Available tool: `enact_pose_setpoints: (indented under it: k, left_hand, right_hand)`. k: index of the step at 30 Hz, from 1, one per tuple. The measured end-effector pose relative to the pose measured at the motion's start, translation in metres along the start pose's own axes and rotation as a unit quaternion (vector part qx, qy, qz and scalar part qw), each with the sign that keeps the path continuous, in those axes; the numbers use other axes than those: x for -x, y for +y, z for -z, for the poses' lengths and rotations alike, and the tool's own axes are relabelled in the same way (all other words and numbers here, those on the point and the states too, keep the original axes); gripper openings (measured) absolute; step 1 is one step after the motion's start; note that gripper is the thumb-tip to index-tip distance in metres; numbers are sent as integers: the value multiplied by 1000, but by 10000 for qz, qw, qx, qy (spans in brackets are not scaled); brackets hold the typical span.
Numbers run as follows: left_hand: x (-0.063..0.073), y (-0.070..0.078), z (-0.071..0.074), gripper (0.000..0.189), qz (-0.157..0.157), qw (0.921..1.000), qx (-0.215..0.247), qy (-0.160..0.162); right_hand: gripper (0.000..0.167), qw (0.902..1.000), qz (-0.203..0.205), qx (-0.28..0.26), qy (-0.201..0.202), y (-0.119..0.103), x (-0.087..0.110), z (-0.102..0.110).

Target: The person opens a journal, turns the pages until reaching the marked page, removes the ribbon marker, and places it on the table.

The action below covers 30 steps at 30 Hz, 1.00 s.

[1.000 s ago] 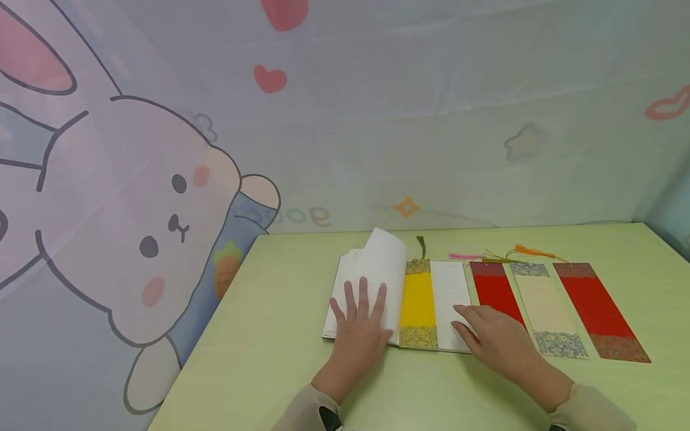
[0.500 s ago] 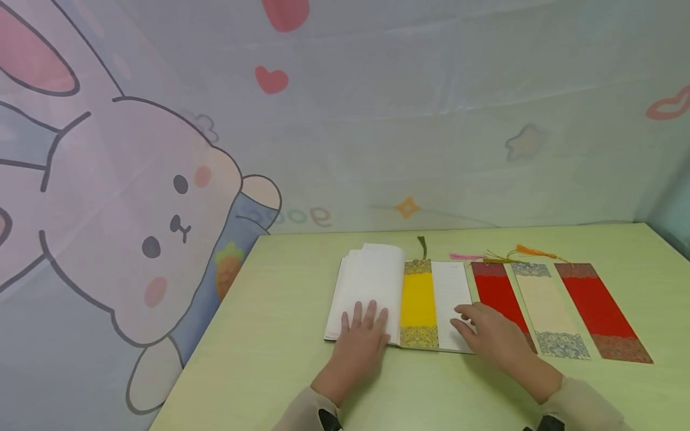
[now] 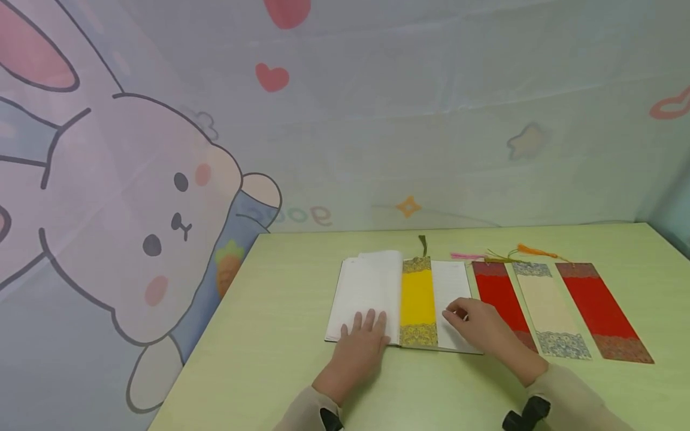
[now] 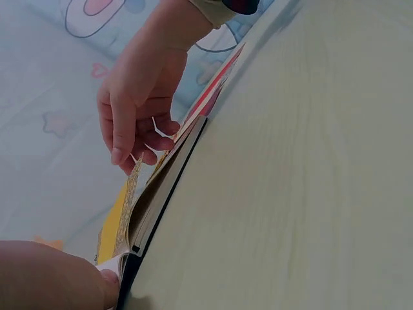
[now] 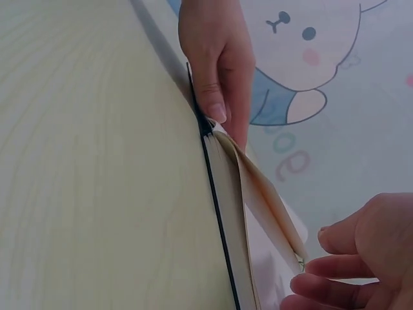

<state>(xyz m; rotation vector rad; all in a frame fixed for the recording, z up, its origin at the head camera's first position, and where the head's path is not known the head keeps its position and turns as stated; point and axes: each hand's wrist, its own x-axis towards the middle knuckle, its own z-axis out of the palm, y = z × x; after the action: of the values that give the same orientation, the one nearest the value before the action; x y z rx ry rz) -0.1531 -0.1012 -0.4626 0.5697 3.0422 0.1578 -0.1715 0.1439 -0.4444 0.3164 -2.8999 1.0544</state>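
Observation:
An open notebook (image 3: 361,287) lies on the table, with a yellow bookmark (image 3: 417,299) along the inner side of its right page. My left hand (image 3: 358,350) rests flat on the lower left page, fingers spread. Over the right page is my right hand (image 3: 480,326), thumb and fingers loosely bent beside the bookmark. In the left wrist view the same right hand (image 4: 139,84) appears to have nothing between its fingers, and the bookmark (image 4: 116,223) stands slightly raised from the pages. Whether the fingertips touch it I cannot tell.
Right of the notebook lie a red bookmark (image 3: 495,293), partly under my right hand, a cream bookmark (image 3: 548,305) and another red bookmark (image 3: 601,308). Their tassels (image 3: 536,251) reach toward the back. A cartoon-printed cloth (image 3: 377,131) hangs behind the pale green table (image 3: 259,335).
The raised left page has come down flat, and my left hand has slid toward the notebook's lower edge. My right hand has moved slightly left, toward the yellow bookmark.

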Motion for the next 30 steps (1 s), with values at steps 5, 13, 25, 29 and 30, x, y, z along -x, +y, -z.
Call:
enact_pose_setpoints:
  k: [5,13,25,29,30]
  left_hand:
    - [0,-1,0,49,45,10000,-35,-58]
    - [1,-1,5,50,120,9996,-39,-253]
    - [-2,3,4,49,118,9997,-95,-198]
    - [-3,4,3,49,127,9996,-175,-179]
    - [-3,4,3,49,132,9996,-191,-178]
  right_hand:
    - [19,9993,-124,-314,-164,-3,-5,-3]
    - [24,9920,-688,-901,-547,-10,-13,-8]
    - [22,9735,-1372,-1680,-731,-7,-21,-11]
    - [19,9720,-1439,-1726,-695,-8,-22,-12]
    - [19,9713,-1456,-1751,-681,-9,-22,-13]
